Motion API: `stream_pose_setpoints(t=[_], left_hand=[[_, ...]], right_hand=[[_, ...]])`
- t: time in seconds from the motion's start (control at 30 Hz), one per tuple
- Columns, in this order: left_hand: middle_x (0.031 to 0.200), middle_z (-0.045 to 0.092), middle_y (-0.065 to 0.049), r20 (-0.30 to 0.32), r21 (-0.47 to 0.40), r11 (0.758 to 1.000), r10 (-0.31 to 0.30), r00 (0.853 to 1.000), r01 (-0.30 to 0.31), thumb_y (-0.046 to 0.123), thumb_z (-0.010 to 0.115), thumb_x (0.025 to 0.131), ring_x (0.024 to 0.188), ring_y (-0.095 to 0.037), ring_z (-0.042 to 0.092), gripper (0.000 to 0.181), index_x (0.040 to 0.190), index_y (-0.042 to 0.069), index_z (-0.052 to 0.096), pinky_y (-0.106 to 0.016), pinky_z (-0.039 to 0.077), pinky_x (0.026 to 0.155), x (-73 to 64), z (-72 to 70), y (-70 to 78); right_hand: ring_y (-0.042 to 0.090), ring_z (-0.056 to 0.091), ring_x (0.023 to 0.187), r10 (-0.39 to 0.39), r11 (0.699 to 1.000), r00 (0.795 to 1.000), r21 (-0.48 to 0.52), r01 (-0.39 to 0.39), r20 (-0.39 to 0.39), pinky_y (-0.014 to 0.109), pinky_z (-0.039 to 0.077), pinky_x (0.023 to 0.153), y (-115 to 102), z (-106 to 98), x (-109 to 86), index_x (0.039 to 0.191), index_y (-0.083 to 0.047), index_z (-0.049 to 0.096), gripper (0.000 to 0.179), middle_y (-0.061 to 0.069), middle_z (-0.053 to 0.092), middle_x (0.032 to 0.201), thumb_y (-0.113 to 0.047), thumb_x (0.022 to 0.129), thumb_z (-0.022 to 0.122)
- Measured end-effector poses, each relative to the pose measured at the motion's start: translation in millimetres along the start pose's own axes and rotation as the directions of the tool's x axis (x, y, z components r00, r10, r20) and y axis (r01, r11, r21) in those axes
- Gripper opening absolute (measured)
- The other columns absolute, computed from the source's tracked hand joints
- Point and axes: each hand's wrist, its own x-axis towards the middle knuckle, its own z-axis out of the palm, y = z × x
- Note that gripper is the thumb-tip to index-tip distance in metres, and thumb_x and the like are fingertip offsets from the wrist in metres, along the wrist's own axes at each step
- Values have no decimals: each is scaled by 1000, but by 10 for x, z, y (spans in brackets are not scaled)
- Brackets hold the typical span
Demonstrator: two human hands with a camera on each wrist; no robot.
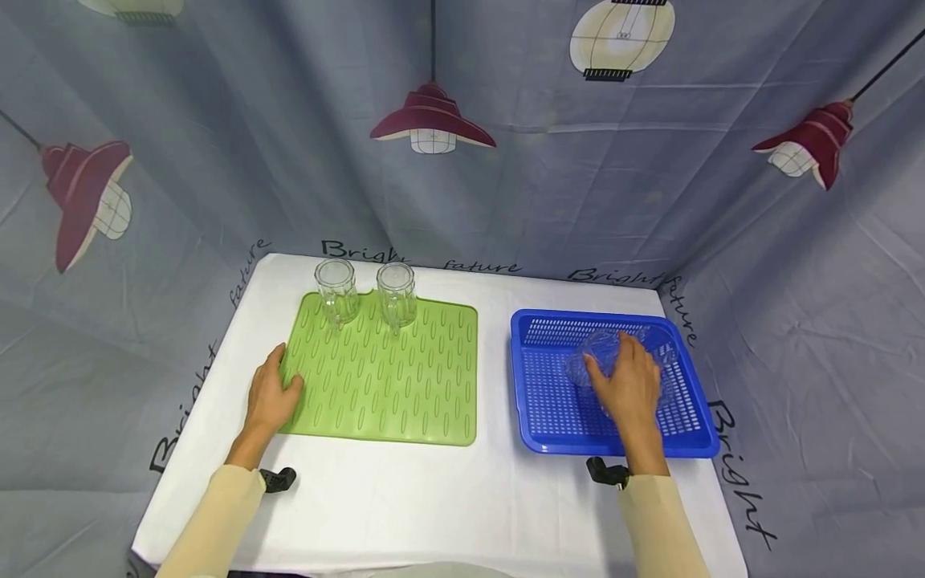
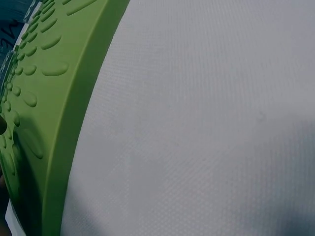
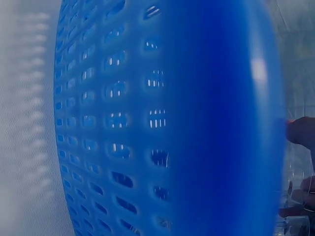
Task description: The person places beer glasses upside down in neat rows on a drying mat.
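In the head view my right hand (image 1: 630, 387) reaches down into the blue basket (image 1: 533, 443), its thumb and fingers bent about a clear glass mug (image 1: 594, 353). Part of that mug is hidden under the hand. Fingers (image 3: 306, 189) and clear glass show past the basket rim in the right wrist view. My left hand (image 1: 270, 395) rests at the left edge of the green drying mat (image 1: 390, 393), thumb over the mat, fingers loosely extended. Two glass mugs (image 1: 338, 293) stand upright along the mat's far edge, side by side.
More clear glass (image 1: 661, 349) shows in the basket right of my right hand. The mat and basket lie apart on a white-covered table (image 1: 405, 514). A grey printed curtain (image 1: 506, 201) closes off the table's back and sides.
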Motion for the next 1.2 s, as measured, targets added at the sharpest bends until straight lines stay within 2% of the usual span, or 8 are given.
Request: stream_pose_setpoints(t=[0.6,0.83,1.2], left_hand=[[170,30,-35,34,-40,999,-17,999,18,8,57,101,156,-55,31,84,171,1,12,-69,29,128,-7,12,-7],[171,29,-35,30,-33,999,-13,999,14,8,58,101,157,-54,29,84,171,0,13,-68,27,129,-6,10,4],[171,28,-36,38,-34,999,-6,999,7,7,59,100,157,-56,27,85,170,-3,13,-69,26,130,-9,5,-3]], right_hand=[[55,46,149,69,996,997,62,-70,18,68,31,128,-23,-56,21,160,2,45,84,33,49,161,-41,96,80],[54,48,146,42,997,999,72,-41,-9,68,33,126,-65,-92,17,158,0,47,84,32,52,158,-43,94,81],[51,51,140,-42,993,998,106,47,-55,68,36,123,-221,-196,20,156,-2,51,83,29,56,154,-43,91,83]])
